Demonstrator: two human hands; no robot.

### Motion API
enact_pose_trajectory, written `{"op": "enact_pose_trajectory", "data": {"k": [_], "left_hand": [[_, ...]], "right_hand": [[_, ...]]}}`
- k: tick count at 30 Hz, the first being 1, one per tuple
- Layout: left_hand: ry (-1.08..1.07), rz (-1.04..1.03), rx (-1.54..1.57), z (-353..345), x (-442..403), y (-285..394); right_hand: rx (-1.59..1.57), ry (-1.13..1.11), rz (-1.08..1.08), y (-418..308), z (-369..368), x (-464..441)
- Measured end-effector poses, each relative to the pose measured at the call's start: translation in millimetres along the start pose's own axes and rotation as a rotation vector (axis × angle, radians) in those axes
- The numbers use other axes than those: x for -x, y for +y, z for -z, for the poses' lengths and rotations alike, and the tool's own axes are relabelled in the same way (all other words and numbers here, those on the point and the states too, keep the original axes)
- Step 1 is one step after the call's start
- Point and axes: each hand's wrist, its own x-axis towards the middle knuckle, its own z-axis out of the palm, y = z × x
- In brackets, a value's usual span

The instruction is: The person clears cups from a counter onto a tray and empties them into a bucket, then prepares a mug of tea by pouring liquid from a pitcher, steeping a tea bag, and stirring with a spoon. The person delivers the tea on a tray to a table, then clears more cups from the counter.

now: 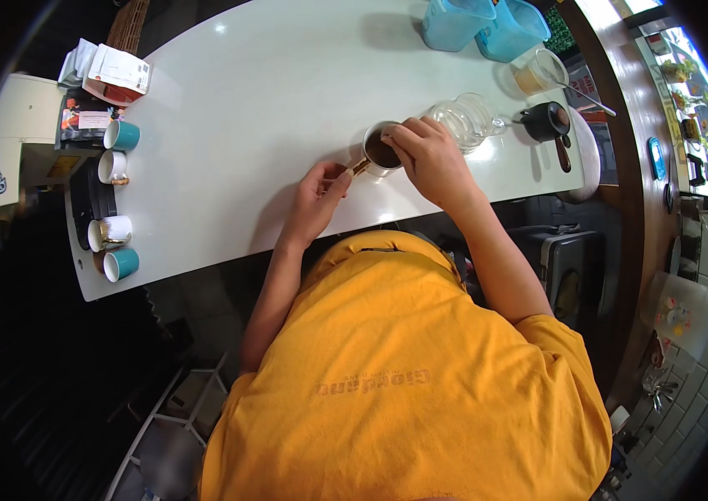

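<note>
A white mug (384, 172) with dark brown liquid (381, 150) inside stands upright near the table's front edge. My left hand (318, 199) is closed on its gold-coloured handle (360, 167), fingers and thumb pinched together. Over the mug's right rim is my right hand (432, 159), its fingertips pressed together above the liquid. Whatever those fingers hold, if anything, is too small or hidden to make out. Just behind the right hand sits a clear glass vessel (468, 117), partly covered by that hand.
On the white table (245, 108), a small black pot (544, 123) and a cup with a spoon (536, 77) stand at right. Light-blue containers (457, 25) are at the far edge. Several teal and white cups, including a teal cup (123, 135), line the left side near bags (116, 71).
</note>
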Motion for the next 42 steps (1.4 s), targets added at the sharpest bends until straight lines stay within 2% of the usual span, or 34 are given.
{"op": "enact_pose_trajectory", "data": {"k": [6, 10, 12, 15, 23, 26, 28, 29, 31, 32, 40, 42], "left_hand": [[0.029, -0.001, 0.003, 0, 0, 0], [0.035, 0.001, -0.007, 0, 0, 0], [0.022, 0.007, -0.025, 0, -1, 2], [0.017, 0.005, -0.004, -1, -1, 3], [0.013, 0.013, -0.036, 2, -4, 3], [0.010, 0.022, -0.040, 3, -6, 2], [0.008, 0.027, -0.043, 5, -7, 3], [0.005, 0.016, -0.017, 5, -7, 3], [-0.004, 0.010, 0.009, 6, -8, 2], [-0.008, 0.014, 0.009, 6, -9, 1], [-0.050, 0.022, 0.007, 10, -12, -2], [-0.049, 0.041, -0.013, 11, -15, -2]], "right_hand": [[-0.135, -0.156, -0.086, -3, 2, 4], [-0.071, -0.163, -0.073, -1, 5, 4], [-0.014, -0.047, -0.020, -1, 2, 3], [-0.068, -0.038, -0.020, -1, -5, 3], [-0.069, -0.108, -0.099, -6, 7, 11], [0.045, -0.006, -0.060, -7, 12, 15], [-0.001, 0.233, 0.037, -18, 23, 19], [0.001, 0.234, 0.034, -20, 24, 25], [-0.066, 0.473, 0.119, -23, 24, 40], [-0.059, 0.508, 0.160, -22, 21, 48], [-0.005, 0.457, 0.096, -25, 1, 72], [-0.024, 0.524, 0.090, -27, 1, 77]]}}
